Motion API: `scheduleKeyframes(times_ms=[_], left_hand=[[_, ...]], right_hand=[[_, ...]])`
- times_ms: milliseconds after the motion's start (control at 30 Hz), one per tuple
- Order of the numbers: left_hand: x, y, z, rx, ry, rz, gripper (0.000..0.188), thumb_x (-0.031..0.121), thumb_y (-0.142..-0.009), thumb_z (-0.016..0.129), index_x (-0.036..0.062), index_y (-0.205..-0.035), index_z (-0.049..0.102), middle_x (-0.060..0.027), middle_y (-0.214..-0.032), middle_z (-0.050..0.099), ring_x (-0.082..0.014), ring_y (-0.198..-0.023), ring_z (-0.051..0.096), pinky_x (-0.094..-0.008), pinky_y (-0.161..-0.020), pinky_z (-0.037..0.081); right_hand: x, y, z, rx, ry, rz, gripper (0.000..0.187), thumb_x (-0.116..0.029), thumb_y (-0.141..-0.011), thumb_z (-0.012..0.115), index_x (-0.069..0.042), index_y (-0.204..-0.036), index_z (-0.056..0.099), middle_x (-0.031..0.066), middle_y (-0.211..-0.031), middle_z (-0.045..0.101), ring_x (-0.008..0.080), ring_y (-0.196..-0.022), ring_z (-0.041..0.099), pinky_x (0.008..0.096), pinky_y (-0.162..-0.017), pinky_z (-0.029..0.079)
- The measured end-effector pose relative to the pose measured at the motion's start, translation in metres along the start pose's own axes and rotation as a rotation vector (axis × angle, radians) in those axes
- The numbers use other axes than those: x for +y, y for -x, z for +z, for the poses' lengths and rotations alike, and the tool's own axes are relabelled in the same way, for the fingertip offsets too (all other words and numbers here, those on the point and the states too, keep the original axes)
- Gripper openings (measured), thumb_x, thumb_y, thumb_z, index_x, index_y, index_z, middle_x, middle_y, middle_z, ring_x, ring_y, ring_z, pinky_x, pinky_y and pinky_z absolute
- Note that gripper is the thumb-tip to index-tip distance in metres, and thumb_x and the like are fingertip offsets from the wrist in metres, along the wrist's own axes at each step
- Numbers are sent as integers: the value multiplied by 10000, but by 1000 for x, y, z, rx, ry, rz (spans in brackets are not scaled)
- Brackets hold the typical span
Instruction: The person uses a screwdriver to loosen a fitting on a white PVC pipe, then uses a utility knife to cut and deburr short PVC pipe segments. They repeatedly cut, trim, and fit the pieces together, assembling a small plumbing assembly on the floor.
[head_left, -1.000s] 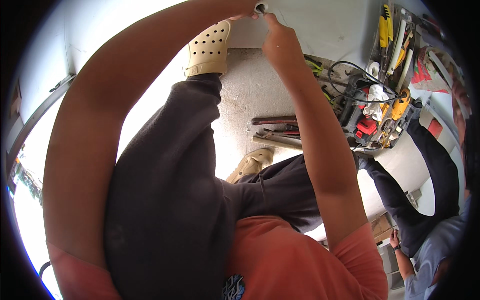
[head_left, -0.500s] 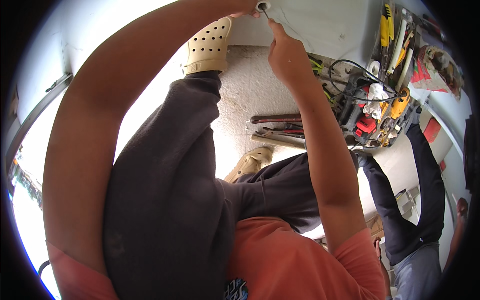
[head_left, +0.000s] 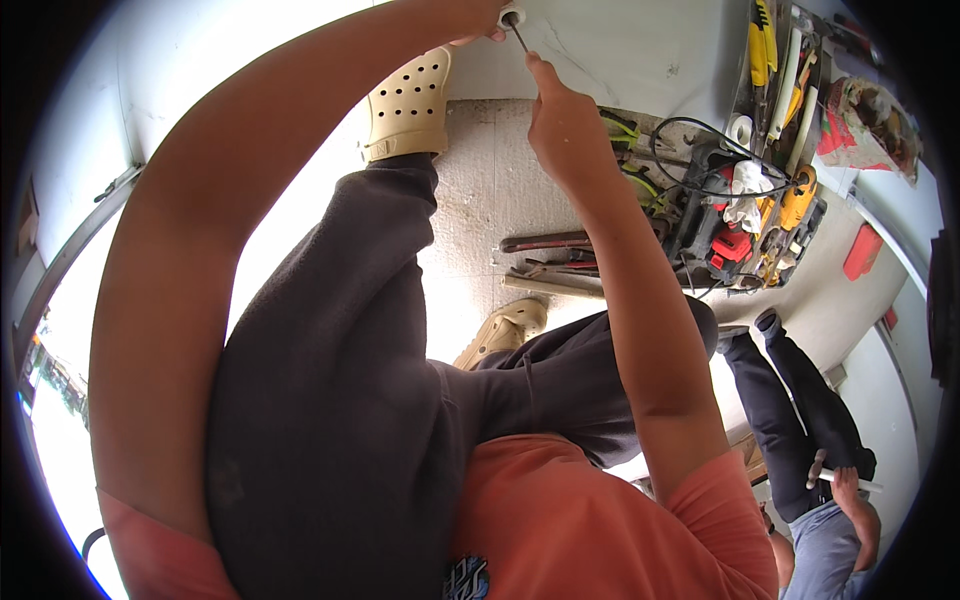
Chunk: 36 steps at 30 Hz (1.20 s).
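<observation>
My left hand (head_left: 483, 22) reaches to the top edge of the view and pinches a small white round fitting (head_left: 512, 14) against a pale grey wall (head_left: 640, 50). Only its fingers show. My right hand (head_left: 565, 125) is just below it, closed around a screwdriver whose thin dark shaft (head_left: 521, 38) points up into the fitting. The handle is hidden inside my fist. Both forearms rise over my dark trousers (head_left: 340, 400) and orange shirt (head_left: 560, 530).
Beige clogs (head_left: 405, 105) (head_left: 505, 330) are on my feet on a concrete floor. A pipe wrench (head_left: 550, 242) and bars lie beside an open toolbox (head_left: 745, 215) with cables and yellow tools. Another person (head_left: 805, 410) stands at lower right, holding a white pipe (head_left: 845, 482).
My right hand has drawn slightly down and away from the fitting, showing more of the shaft. The other person has shifted at lower right. My left hand stays put.
</observation>
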<state>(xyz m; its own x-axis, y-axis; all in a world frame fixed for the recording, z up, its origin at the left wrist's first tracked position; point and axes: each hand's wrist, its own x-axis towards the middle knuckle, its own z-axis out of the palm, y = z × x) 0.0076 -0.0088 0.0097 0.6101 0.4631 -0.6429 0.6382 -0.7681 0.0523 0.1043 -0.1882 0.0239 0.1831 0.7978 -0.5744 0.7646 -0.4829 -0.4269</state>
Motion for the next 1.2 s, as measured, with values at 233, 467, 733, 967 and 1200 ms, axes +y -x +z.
scheduleKeyframes(times_ms=[233, 467, 733, 967, 1200], left_hand=[[1, 3, 7, 23, 41, 19, 672, 507, -940, 654, 185, -1503, 478, -187, -1336, 620, -381, -1283, 533, -579, -1062, 405], [8, -7, 13, 15, 6, 46, 657, 522, -914, 674, 176, -1452, 522, -175, -1296, 643, -381, -1265, 542, -580, -1034, 419], [7, -5, 7, -18, 7, 45, 691, 528, -920, 672, 189, -1496, 494, -173, -1296, 647, -374, -1267, 543, -581, -1039, 415], [11, -5, 17, 41, -35, 73, 714, 539, -927, 659, 208, -1529, 463, -177, -1318, 636, -378, -1277, 535, -590, -1067, 392], [12, -4, 15, 10, -30, 53, 715, 514, -930, 670, 211, -1539, 450, -181, -1357, 610, -380, -1296, 514, -608, -1076, 377]], right_hand=[[-8, -20, 1, 124, -47, -34, 478, -51, -990, 515, -119, -1462, 496, 286, -858, 686, 420, -796, 708, 503, -687, 540], [17, 17, 11, 57, -45, -74, 490, -36, -980, 512, -99, -1465, 491, 261, -779, 676, 418, -715, 691, 513, -656, 513], [-1, 1, 5, 69, -88, -45, 561, -8, -942, 420, -60, -1500, 438, 294, -840, 694, 452, -816, 715, 535, -734, 559], [10, 19, 2, -11, -49, -37, 576, -3, -938, 423, -64, -1511, 420, 292, -866, 701, 446, -821, 722, 538, -727, 562], [-2, 5, 9, 10, -87, 20, 571, 3, -941, 436, -69, -1507, 430, 300, -897, 699, 436, -851, 724, 533, -726, 563]])
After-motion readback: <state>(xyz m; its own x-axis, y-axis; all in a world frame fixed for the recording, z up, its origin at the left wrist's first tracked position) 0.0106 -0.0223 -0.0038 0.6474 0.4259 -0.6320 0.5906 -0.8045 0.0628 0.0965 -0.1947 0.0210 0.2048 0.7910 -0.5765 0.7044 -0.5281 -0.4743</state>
